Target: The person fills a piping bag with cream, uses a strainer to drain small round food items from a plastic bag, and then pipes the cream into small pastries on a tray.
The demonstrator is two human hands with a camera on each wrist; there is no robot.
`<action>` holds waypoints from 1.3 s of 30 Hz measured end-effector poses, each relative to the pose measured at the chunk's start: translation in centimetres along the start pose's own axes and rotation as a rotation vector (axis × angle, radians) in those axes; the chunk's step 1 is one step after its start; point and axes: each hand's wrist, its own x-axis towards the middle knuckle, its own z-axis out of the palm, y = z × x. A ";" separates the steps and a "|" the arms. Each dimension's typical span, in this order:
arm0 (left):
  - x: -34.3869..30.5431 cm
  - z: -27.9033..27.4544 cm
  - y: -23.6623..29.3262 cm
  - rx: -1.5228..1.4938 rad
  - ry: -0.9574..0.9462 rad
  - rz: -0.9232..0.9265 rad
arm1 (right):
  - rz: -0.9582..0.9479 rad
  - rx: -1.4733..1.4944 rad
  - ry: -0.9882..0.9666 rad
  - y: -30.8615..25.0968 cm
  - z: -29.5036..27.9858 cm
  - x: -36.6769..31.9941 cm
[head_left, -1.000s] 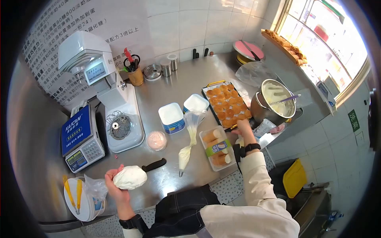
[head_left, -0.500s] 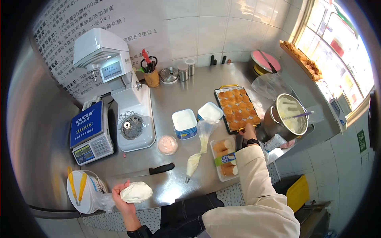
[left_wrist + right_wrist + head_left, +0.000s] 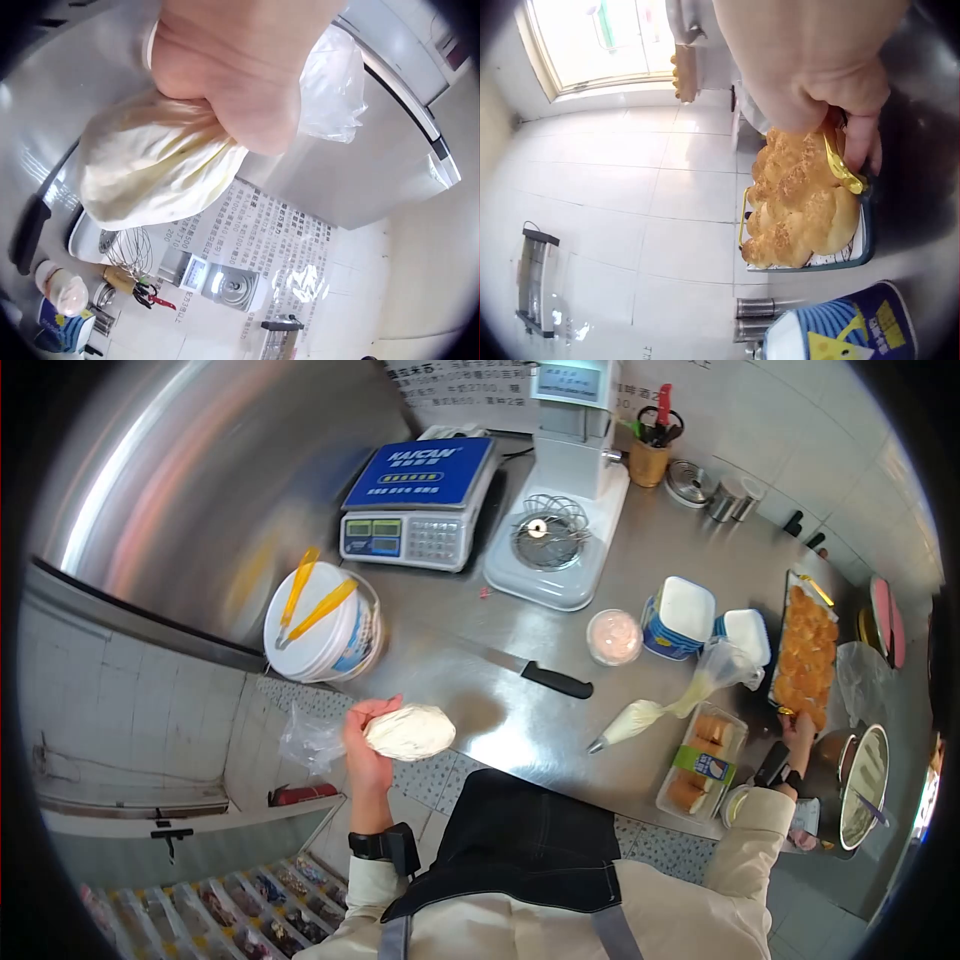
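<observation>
A plump, cream-filled plastic piping bag [image 3: 410,733] is in my left hand [image 3: 367,752], raised at the front edge of the counter. In the left wrist view its full end bulges out below the hand, and the clear crumpled tail [image 3: 334,90] trails behind. My right hand [image 3: 796,736] is at the near end of a dark-rimmed tray [image 3: 868,247], its fingers curled round the gold handle [image 3: 841,166]. Golden crackle-topped buns [image 3: 802,195] fill the tray. A second piping bag [image 3: 640,718] with a metal tip lies on the counter between my hands.
A black-handled knife [image 3: 556,680] lies beyond the left hand. Near the tray are a clear box of rolls [image 3: 703,765], blue-white tubs [image 3: 680,618] and a steel pot [image 3: 862,785]. A lidded bucket [image 3: 320,625], a scale [image 3: 415,500] and a mixer [image 3: 560,550] stand further left.
The head view has swung left, so the counter sits further right in it. My right hand has come to grip the tray's near handle; the left keeps holding the filled bag.
</observation>
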 end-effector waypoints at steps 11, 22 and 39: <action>-0.4 -6.1 0.8 0.091 -0.168 0.023 | -0.450 -0.024 -0.223 -11.6 7.2 -19.1; 0.3 -16.1 2.2 0.313 -0.291 0.071 | -0.180 -0.471 -0.655 1.3 11.7 -41.9; 0.0 -19.6 2.9 0.354 -0.183 0.094 | 0.180 -0.626 -0.974 19.5 19.0 -47.9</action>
